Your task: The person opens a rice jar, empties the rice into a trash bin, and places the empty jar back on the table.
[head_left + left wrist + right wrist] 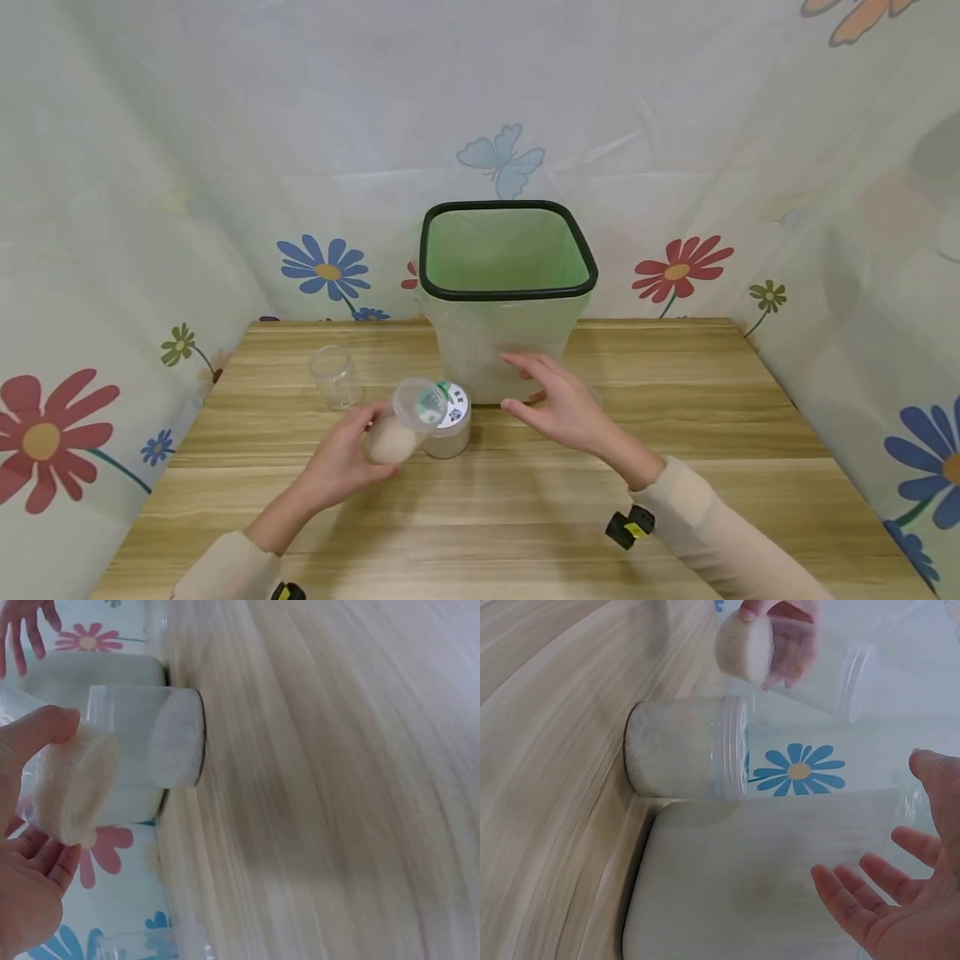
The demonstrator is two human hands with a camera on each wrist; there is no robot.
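My left hand (pixel 341 462) grips a clear plastic container (pixel 395 437) above the table, tilted to the right, with pale grains in its bottom. In the left wrist view the thumb and fingers curl round this container (pixel 79 784). Just right of it stands a clear jar (pixel 447 440) with a printed white and green lid (pixel 456 408); the right wrist view shows pale grains inside the jar (pixel 682 750). My right hand (pixel 558 404) hovers before the bin with fingers spread and nothing in them. Its palm and fingers (pixel 889 892) show in the right wrist view.
A pale green bin (pixel 502 333) with a black rim stands behind the jar at the table's back edge. To the left is a clear cup (pixel 335 379). The wood-grain table (pixel 465 533) is enclosed by a flowered sheet (pixel 337 108).
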